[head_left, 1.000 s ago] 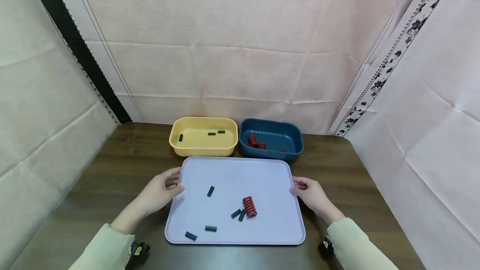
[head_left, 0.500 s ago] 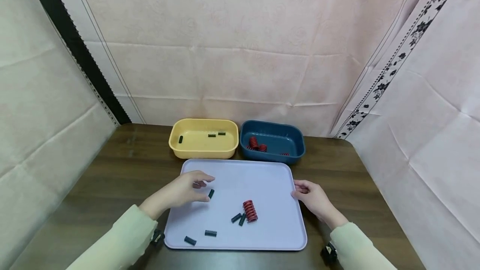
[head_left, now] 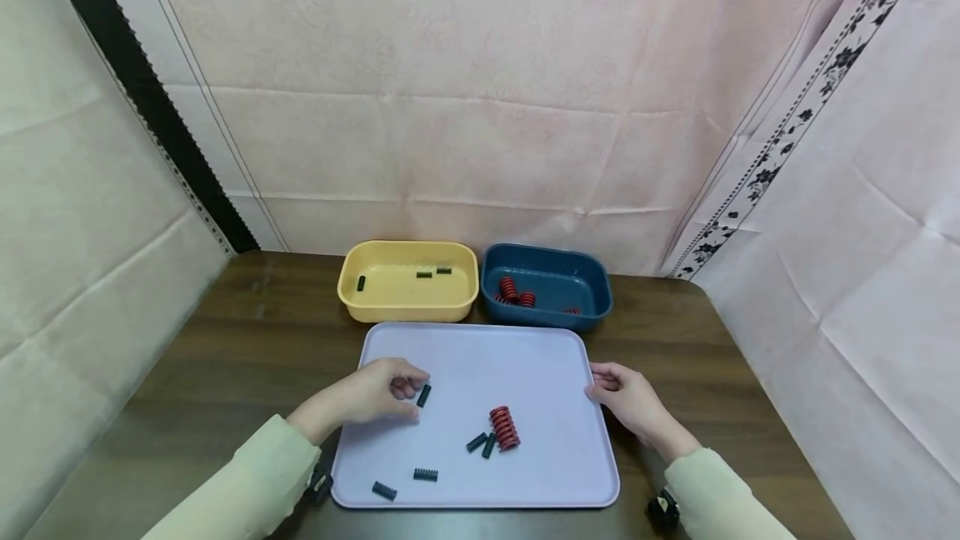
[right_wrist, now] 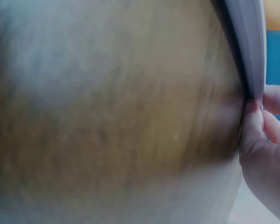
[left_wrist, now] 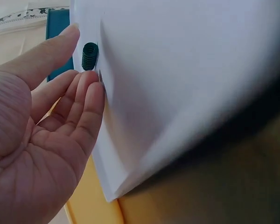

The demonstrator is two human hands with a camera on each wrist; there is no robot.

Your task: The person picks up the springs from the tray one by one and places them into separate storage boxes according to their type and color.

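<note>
Pinching white tray (head_left: 540, 365) at edge, right hand (head_left: 628, 401), left hand (head_left: 375, 394) empty, fingers parted beside green spring (head_left: 423, 396)

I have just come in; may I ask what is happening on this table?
A person is handling springs on a white tray. The left hand is around a dark green spring, but does not appear to grip it yet. The right hand holds the tray's edge. Four other green springs and a red spring also lie there. Behind, the yellow bin holds green springs and the blue bin red ones.
</note>
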